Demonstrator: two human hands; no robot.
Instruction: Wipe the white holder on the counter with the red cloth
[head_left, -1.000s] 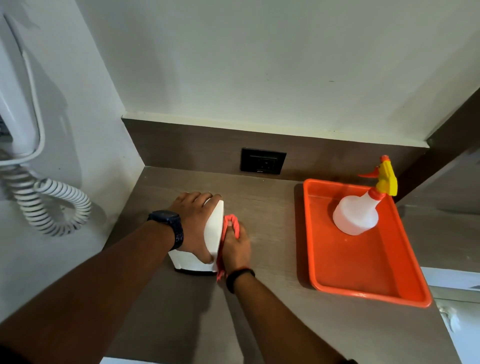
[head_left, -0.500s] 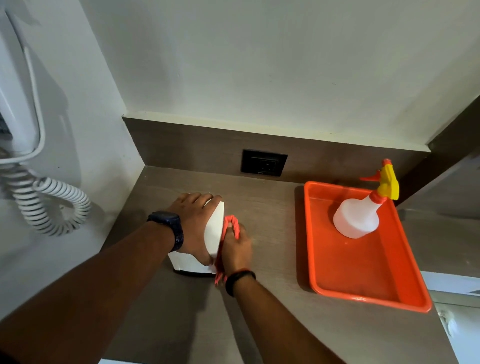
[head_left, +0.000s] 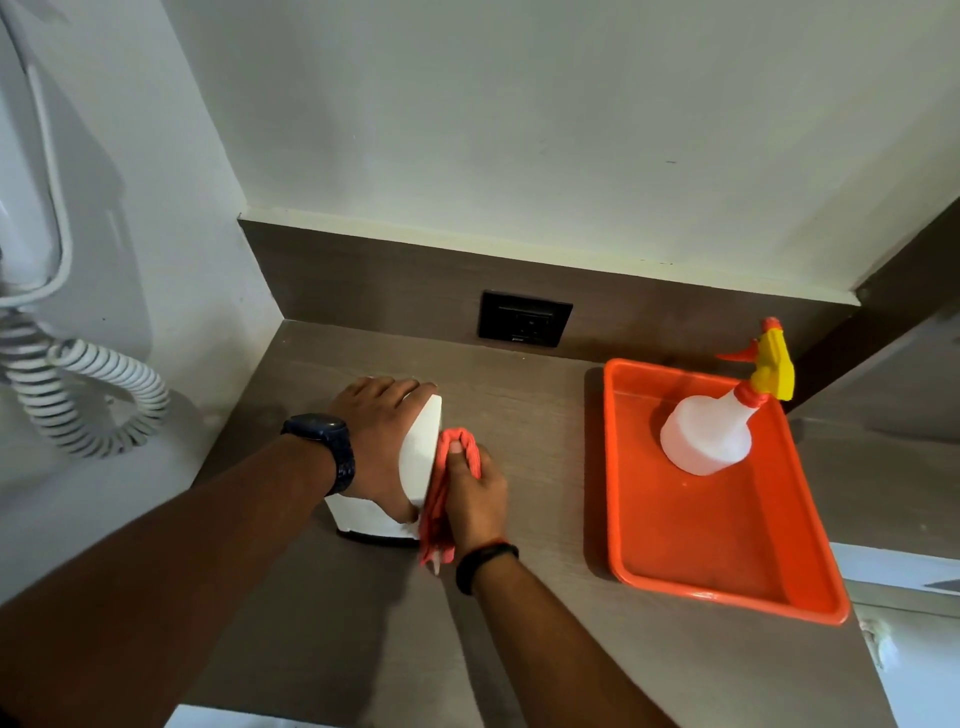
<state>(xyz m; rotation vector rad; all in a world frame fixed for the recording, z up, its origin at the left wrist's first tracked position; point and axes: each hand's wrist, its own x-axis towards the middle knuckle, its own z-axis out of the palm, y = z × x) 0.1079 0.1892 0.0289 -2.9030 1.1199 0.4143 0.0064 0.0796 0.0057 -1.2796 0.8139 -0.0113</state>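
Head view, lower centre of the frame: white holder (head_left: 420, 452) standing on the brown tabletop (head_left: 530, 405), left of the orange tray (head_left: 737, 561) and well apart from it. Left hand (head_left: 379, 436) draped over the holder's top and left side, grip clenched on it, thumb down near the front corner, watch (head_left: 324, 447) on the wrist. Right hand (head_left: 475, 493) closed around the bunched red cloth (head_left: 441, 499), grip grasping it and pressing it flat against the holder's right face, a loose tail hanging near the wrist.

Probably light, hollow plastic, stiff and smooth, likely to slide or tip under a sideways rub; hence best braced from the top and the far side, as now. Cloth soft and pliable, easily folded into a pad, best held in a wad under the fingertips.

Holder's look: plain white, flat right face, curved upper edge, dark strip along the base. No stain visible on the exposed face.

Right of frame: white spray bottle (head_left: 711, 431) with a yellow and orange trigger, standing in the tray. Black socket (head_left: 524, 318) on the back panel, upper centre.
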